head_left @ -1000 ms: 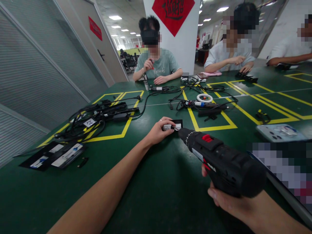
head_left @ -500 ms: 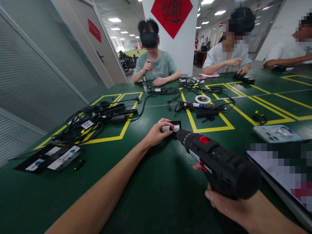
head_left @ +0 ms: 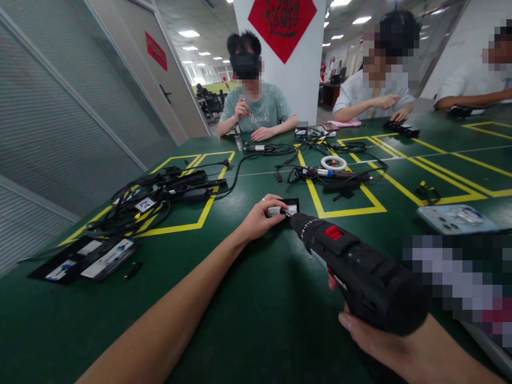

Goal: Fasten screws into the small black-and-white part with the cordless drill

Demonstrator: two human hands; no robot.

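Observation:
My right hand (head_left: 376, 338) is wrapped round the grip of a black cordless drill (head_left: 356, 258) with a red switch on top. The drill points forward and to the left, and its bit reaches a small black piece with a silvery face (head_left: 293, 207). Whether the tip touches it I cannot tell. That piece lies on the green table, and my left hand (head_left: 260, 217) closes over its left side, fingers curled on it and thumb in front. The fingers and the drill's chuck hide part of the piece. Its exact kind does not show.
Tangled black cables (head_left: 160, 194) and flat packets (head_left: 86, 258) lie on the left. Further back are more cables and a white ring (head_left: 333, 163). A phone (head_left: 456, 220) lies at the right. Yellow tape (head_left: 176, 231) marks the table. Three people sit across it.
Almost nothing differs. The view has shifted slightly; the drill and both hands keep their places at the small black piece.

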